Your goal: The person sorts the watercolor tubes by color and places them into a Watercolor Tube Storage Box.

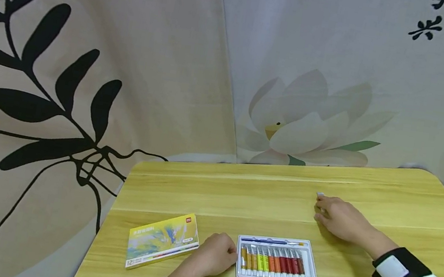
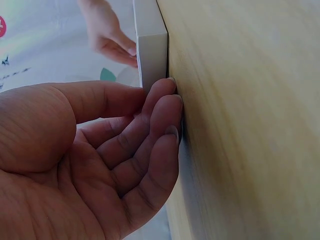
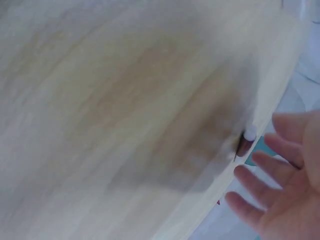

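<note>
A white tray (image 1: pixel 311 274) of paint tubes (image 1: pixel 272 263) lies on the table, its tubes running from yellow through orange to dark red and brown. A blue-handled paintbrush (image 1: pixel 271 241) rests along its top. At the tray's left edge, my left hand (image 1: pixel 215 255) has curled fingers; in the left wrist view its thumb and fingertips pinch the corner of the white tray (image 2: pixel 152 57). My right hand (image 1: pixel 339 218) reaches farther back on the table. Just beyond its loosely spread fingers (image 3: pixel 255 185) lies a small brown-red paint tube (image 3: pixel 245 145) with a white cap.
A yellow paint box (image 1: pixel 163 240) lies left of the left hand. The wooden table (image 1: pixel 205 193) ends at a back edge against a printed curtain (image 1: pixel 174 55) with black leaves and a pale flower.
</note>
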Motion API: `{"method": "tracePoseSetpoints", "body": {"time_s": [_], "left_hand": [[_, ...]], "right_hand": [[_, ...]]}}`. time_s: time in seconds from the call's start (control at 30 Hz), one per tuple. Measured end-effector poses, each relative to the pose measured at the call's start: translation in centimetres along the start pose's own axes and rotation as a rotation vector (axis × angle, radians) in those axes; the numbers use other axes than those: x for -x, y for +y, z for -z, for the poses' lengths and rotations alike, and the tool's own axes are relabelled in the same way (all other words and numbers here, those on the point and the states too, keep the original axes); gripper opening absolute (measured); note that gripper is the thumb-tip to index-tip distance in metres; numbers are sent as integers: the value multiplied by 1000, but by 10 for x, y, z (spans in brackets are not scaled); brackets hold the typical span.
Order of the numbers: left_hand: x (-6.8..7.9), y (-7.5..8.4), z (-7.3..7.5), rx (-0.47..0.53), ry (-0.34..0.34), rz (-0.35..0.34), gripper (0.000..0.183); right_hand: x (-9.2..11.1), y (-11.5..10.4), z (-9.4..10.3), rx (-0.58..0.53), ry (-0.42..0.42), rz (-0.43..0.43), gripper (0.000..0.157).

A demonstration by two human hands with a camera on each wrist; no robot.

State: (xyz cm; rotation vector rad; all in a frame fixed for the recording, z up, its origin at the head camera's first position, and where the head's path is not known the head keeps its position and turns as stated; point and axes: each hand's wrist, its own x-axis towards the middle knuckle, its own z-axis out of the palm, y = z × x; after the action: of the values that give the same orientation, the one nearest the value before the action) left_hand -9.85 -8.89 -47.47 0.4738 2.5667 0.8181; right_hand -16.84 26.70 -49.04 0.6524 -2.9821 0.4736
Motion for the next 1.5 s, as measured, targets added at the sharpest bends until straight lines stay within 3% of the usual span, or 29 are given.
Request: {"method": "tracePoseSetpoints", "body": {"time_s": [0.13,0.27,0.5,0.7,1.5], "left_hand": [[0,0,0,7,-10,14,32],[0,1,0,10,-20,25,32],[1,4,0,4,-15,15,30],[1,5,0,-11,-4,15,30],[2,4,1,-12,17,-6,31]], "right_hand": [[0,1,9,-31,80,-58,25],[-4,2,14,-46,106,-183,23],[-14,12,16,-103,41,-369,28],[-18,20,16,-137,-3,-462,37],[-5,14,20,-171,-103,-420,33]]}}
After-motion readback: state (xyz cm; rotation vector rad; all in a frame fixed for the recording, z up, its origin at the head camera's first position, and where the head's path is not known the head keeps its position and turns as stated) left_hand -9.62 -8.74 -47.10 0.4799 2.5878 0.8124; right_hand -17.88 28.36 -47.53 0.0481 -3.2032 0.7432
